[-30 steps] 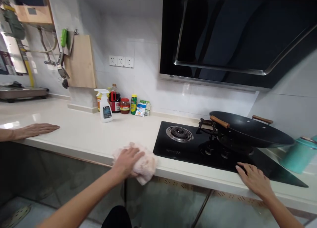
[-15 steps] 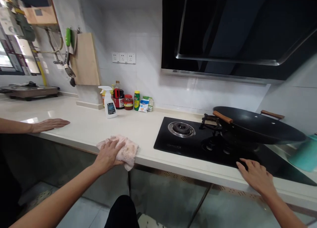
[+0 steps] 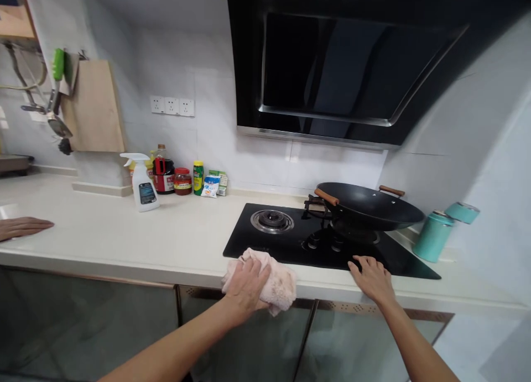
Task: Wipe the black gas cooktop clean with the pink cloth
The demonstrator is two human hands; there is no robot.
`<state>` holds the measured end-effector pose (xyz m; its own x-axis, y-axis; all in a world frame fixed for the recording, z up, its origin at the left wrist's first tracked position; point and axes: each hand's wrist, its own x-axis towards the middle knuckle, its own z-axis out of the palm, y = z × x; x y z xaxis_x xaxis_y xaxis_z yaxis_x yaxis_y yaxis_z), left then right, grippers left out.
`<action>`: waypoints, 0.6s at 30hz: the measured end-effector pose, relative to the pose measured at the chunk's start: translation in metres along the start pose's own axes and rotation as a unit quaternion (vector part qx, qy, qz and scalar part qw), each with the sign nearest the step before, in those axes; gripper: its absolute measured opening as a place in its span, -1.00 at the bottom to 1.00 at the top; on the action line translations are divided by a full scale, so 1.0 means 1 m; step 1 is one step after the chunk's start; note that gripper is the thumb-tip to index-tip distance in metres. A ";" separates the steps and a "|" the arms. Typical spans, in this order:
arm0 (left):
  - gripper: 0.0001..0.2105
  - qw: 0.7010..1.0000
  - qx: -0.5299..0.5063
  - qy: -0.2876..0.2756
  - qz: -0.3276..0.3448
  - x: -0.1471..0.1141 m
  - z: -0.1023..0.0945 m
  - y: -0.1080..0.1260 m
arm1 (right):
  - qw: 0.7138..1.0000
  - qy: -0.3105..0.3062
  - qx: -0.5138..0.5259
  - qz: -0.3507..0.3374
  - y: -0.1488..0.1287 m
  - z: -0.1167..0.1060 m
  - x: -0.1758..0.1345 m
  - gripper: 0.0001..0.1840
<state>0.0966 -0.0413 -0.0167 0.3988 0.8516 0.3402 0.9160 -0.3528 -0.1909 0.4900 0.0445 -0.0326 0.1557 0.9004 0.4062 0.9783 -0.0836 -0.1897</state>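
My left hand presses a pale pink cloth, stained brown in places, against the front edge of the white countertop. The cloth hangs partly over that edge, just in front of the black gas stove. Its fingers lie over the cloth and the thumb is beneath, partly hidden. My right hand rests at the stove's front edge with fingers spread and nothing in them. Behind it, a black wok with wooden handles sits on the right burner. The left burner is bare.
A white spray bottle stands left, beside a dark sauce bottle, a red-lidded jar and a green container. A turquoise canister is right of the wok. The range hood overhangs. Another person's hand lies at far left.
My left hand has moved the cloth rightward along the counter edge, to the front of the stove. The view has turned right. My right hand stays at the stove edge.
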 end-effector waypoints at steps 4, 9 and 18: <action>-0.06 1.000 -0.021 0.011 0.021 0.023 0.000 0.026 | 1.000 0.015 0.009 0.001 -0.001 0.004 0.002 -0.40; -0.07 0.998 -0.050 0.030 0.001 0.042 -0.006 0.042 | 0.999 0.037 0.018 -0.004 0.001 0.011 0.004 -0.42; -0.71 0.997 -0.072 -0.001 -0.017 0.085 -0.026 0.015 | 0.999 0.051 0.012 -0.017 -0.002 0.009 0.004 -0.45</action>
<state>0.1451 0.0162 0.0334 0.3670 0.8652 0.3416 0.9260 -0.3749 -0.0452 0.4874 0.0517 -0.0388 0.1359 0.8549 0.5008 0.9800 -0.0419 -0.1943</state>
